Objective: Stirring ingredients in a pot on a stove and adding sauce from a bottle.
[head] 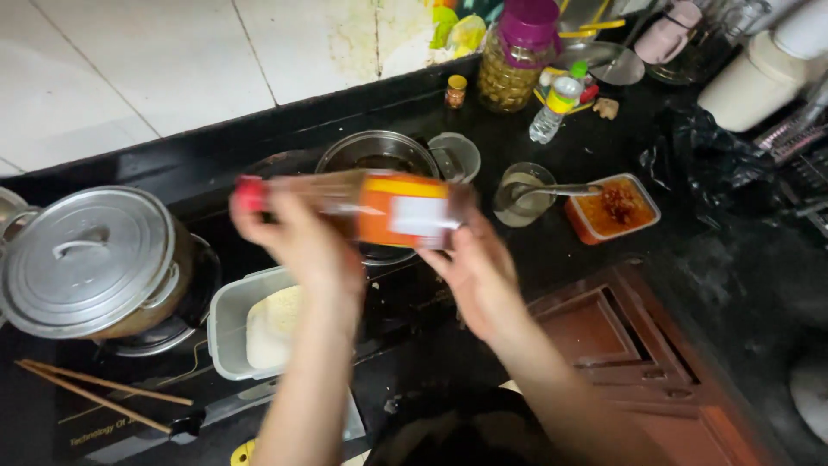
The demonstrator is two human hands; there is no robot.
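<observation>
While it lies sideways, the sauce bottle (362,210) spans both hands — left hand (297,237), right hand (474,267).

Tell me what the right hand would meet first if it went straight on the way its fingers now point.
The right hand points up and away; its fingers already touch the bottle held sideways. Past that, the metal pot on the stove seems next, though depth is unclear.

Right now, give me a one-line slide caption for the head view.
Both hands, left hand and right hand, hold a red-capped sauce bottle sideways above a steel pot on the black stove.
</observation>
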